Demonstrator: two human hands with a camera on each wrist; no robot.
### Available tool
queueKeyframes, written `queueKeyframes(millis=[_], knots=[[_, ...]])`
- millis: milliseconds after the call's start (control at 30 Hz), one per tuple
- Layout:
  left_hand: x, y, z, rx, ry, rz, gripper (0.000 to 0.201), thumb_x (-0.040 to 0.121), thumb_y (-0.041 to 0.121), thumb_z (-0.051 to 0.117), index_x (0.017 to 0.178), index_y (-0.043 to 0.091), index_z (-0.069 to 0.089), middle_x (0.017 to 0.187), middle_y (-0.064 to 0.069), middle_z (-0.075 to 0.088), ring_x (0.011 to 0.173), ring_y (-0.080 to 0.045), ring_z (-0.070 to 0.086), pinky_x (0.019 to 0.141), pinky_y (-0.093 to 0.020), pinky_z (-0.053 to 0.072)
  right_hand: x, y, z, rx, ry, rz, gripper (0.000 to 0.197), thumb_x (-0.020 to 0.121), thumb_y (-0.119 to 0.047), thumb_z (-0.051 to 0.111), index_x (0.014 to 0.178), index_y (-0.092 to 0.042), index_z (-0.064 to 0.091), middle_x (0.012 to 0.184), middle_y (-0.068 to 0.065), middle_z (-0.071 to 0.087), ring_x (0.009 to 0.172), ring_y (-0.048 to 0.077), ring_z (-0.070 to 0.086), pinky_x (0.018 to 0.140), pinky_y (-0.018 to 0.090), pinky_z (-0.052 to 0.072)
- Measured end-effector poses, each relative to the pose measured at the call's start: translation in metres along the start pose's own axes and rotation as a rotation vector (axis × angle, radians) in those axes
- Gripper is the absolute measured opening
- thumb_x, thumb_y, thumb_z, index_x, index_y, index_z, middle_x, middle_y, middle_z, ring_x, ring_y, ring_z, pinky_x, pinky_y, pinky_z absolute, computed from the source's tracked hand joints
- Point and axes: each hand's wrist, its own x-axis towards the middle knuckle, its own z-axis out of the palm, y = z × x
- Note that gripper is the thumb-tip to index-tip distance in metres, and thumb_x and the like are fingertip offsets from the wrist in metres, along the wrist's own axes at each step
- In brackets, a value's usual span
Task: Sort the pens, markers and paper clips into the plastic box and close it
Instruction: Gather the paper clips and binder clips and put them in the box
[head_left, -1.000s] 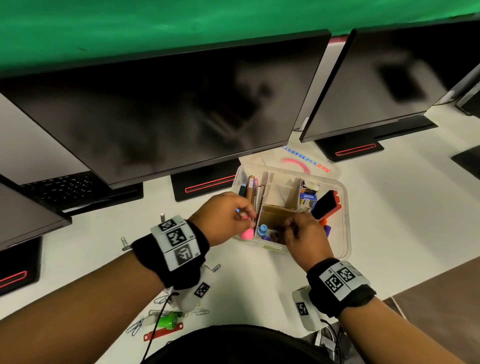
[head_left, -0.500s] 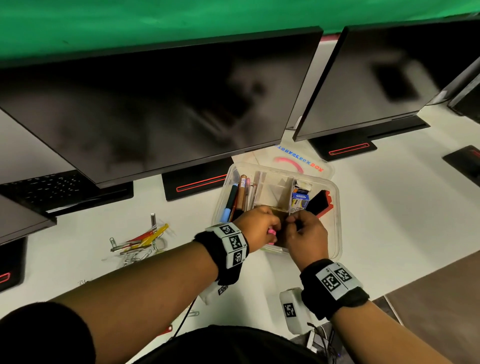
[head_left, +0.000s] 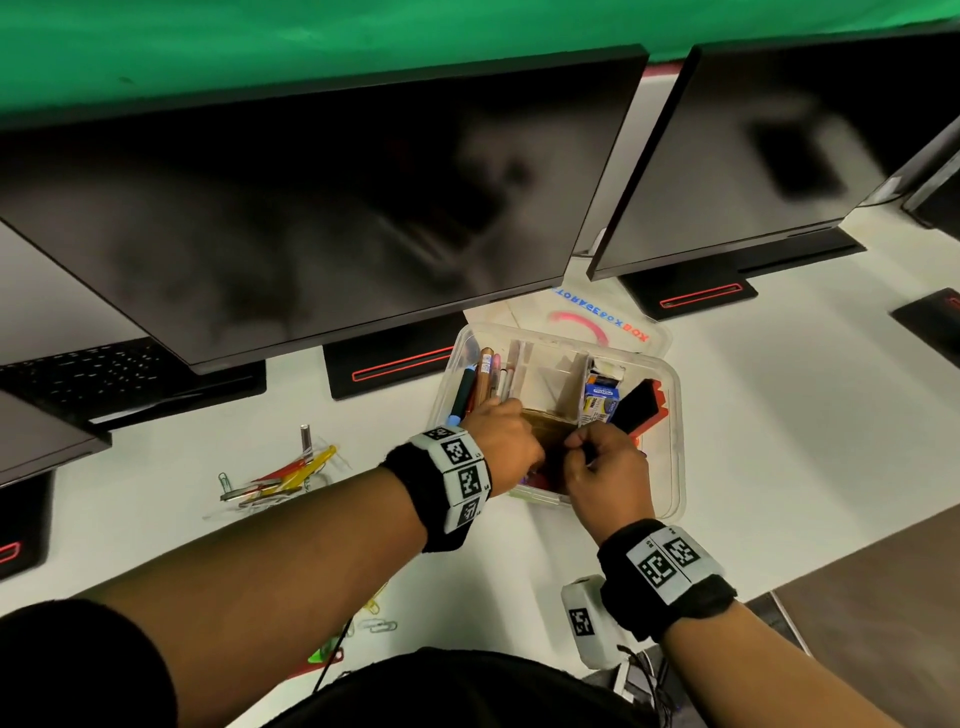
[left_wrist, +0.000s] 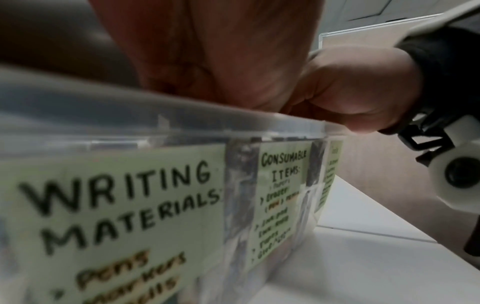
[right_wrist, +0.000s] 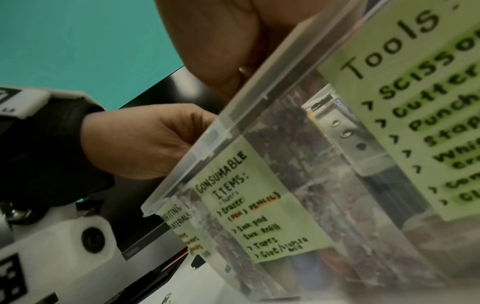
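Note:
The clear plastic box (head_left: 672, 415) stands open on the white desk, its lid (head_left: 597, 325) lying behind it. Several pens (head_left: 485, 382) lie in its left compartment. My left hand (head_left: 511, 439) reaches over the near rim into that compartment; its fingertips are hidden, so any hold stays unseen. My right hand (head_left: 584, 447) is beside it, fingers curled, pinching the brown cardboard divider (head_left: 545, 421). More pens and paper clips (head_left: 283, 478) lie in a pile to the left. The left wrist view shows the box wall (left_wrist: 103, 117) labelled "Writing materials".
Two dark monitors (head_left: 311, 208) overhang the desk just behind the box. A black and red tool (head_left: 636, 402) and a small blue carton (head_left: 600, 402) fill the right compartment. Loose paper clips (head_left: 382, 623) and a green item (head_left: 322, 649) lie near my body.
My left hand carried a pink marker to the right, over the rim and into the box, where the marker is now hidden. The right hand stayed at the divider.

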Motion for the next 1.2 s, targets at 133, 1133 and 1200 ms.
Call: queueKeyframes(millis=[133, 1133, 1200], knots=[[-0.002, -0.007, -0.001, -0.032, -0.015, 0.004, 0.022, 0.092, 0.017, 0.049, 0.103, 0.021, 0.067, 0.103, -0.001, 0.065, 0.111, -0.022, 0.044, 0.098, -0.039, 0.036, 0.000, 0.000, -0.001, -0.005, -0.009, -0.002, 0.020, 0.080, 0.003, 0.054, 0.077, -0.016, 0.061, 0.082, 0.005, 0.061, 0.073, 0.015, 0.053, 0.073, 0.021, 0.040], [-0.329, -0.102, 0.201, -0.639, -0.031, -0.819, 0.026, 0.089, 0.021, 0.057, 0.115, 0.024, 0.062, 0.125, 0.003, 0.054, 0.124, -0.017, 0.045, 0.104, -0.023, 0.032, -0.121, -0.071, 0.179, -0.628, -1.348, -1.205, 0.038, 0.083, -0.034, 0.065, 0.121, -0.029, 0.060, 0.127, 0.012, 0.054, 0.113, 0.033, 0.052, 0.089, 0.042, 0.049], [-0.343, -0.099, 0.211, -0.652, 0.007, -0.863, 0.029, 0.089, 0.016, 0.058, 0.117, 0.019, 0.063, 0.126, -0.001, 0.055, 0.125, -0.021, 0.046, 0.108, -0.026, 0.033, -0.124, -0.063, 0.189, -0.668, -1.341, -1.236, 0.036, 0.071, -0.033, 0.076, 0.106, -0.031, 0.068, 0.115, 0.009, 0.062, 0.099, 0.030, 0.061, 0.076, 0.036, 0.057]])
